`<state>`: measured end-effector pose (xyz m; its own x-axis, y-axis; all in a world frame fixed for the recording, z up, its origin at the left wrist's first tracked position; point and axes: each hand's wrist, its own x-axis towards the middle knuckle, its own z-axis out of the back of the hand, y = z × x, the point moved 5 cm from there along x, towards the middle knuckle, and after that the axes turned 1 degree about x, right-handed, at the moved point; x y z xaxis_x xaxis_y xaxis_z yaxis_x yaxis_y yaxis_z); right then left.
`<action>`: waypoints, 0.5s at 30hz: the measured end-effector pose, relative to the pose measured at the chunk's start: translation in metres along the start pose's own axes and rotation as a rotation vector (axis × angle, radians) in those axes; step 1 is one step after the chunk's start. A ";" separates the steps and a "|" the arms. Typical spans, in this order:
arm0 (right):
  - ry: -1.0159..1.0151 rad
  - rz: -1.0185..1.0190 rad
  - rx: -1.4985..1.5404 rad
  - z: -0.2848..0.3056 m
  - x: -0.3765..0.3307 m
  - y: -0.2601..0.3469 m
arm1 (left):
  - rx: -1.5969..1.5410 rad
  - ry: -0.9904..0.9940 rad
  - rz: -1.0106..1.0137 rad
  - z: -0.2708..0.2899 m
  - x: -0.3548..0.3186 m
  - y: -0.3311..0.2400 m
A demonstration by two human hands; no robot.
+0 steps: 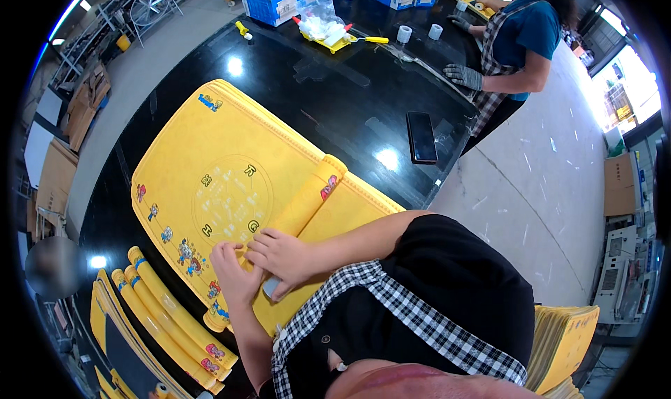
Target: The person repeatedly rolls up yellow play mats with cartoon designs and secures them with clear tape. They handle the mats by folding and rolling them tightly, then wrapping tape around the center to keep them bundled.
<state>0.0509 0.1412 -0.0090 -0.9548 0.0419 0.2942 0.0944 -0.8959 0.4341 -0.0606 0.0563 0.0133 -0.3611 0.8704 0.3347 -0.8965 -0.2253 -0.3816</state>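
A yellow mat printed with cartoon figures (203, 126) lies on a stack of similar mats, with its near part rolled into a tube (307, 193). My left hand (236, 274) has its fingers bent together at the tube's near end. Beside it, my right hand (281, 256) rests across the tube, its fingertips close to the left fingers. Between the right thumb and palm sits a small pale grey thing (271, 286), mostly covered; its kind is unclear. What the left fingertips pinch is partly hidden.
Finished yellow rolls (175, 308) lie at the lower left. A black phone (421, 138), two pale tape rolls (404, 34), a yellow tray with plastic bags (328, 39) and blue boxes (271, 4) are on the black table (279, 70). A gloved co-worker (524, 56) stands at the far right.
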 end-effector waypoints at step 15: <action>0.205 -0.059 -0.104 -0.014 0.045 -0.028 | -1.552 0.555 1.094 -0.066 -0.113 -0.006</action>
<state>0.0011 0.1623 -0.0194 -0.9961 0.0138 0.0870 0.0178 -0.9358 0.3521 0.0021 -0.0123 -0.0789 -0.1252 0.7359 -0.6654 0.6803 -0.4245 -0.5975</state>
